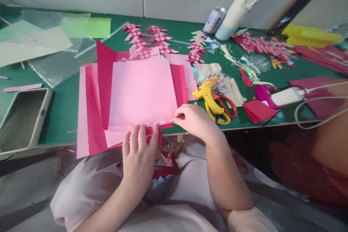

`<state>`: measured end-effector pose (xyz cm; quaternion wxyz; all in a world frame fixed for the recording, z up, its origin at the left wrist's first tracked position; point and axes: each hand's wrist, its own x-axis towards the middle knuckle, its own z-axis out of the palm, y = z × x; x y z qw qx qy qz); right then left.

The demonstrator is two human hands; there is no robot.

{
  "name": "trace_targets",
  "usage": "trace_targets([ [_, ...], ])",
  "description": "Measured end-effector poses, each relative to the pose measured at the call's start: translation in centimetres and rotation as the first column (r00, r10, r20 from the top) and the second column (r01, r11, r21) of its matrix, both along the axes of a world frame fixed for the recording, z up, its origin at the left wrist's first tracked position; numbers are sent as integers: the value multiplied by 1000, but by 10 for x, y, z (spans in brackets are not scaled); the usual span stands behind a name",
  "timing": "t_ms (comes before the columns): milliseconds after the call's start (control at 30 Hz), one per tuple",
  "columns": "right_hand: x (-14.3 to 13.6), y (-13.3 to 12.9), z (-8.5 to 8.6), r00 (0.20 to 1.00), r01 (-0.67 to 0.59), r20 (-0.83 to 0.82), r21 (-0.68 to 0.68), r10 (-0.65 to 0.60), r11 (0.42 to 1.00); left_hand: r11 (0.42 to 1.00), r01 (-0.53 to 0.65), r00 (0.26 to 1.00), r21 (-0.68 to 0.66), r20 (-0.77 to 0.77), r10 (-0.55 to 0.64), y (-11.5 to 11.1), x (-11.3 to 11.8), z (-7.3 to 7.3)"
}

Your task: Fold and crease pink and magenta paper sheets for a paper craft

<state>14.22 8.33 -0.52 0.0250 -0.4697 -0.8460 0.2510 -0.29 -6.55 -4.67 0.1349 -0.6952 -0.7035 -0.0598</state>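
A light pink sheet of paper (143, 90) lies on top of a loose pile of pink and red paper (94, 112). Its near edge is turned up in a narrow fold. My left hand (140, 148) lies with fingers stretched out, fingertips on that folded edge. At the sheet's near right corner my right hand (194, 119) pinches the fold between thumb and forefinger. Just beyond the right hand are yellow-handled scissors (210, 98) and a second pair with red-orange handles (231, 103).
Woven pink-and-red paper strips (140, 41) lie behind the pile. A white bottle (236, 11) and a can (214, 21) stand by the wall. At left are a phone (23, 119) and plastic sleeves (57, 69). Another person's arm (331, 141) is at right, near a white cable (312, 98).
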Motion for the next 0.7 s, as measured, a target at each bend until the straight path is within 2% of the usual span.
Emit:
trace_targets([
  [167,-1,0,-1,1000,-14,-5,13,14,1000,997,55,998,55,2,-55,3,8,-2],
  [700,-6,1,1,999,-20,25,19,20,1000,997,81,996,-3,-19,-81,6,10,0],
])
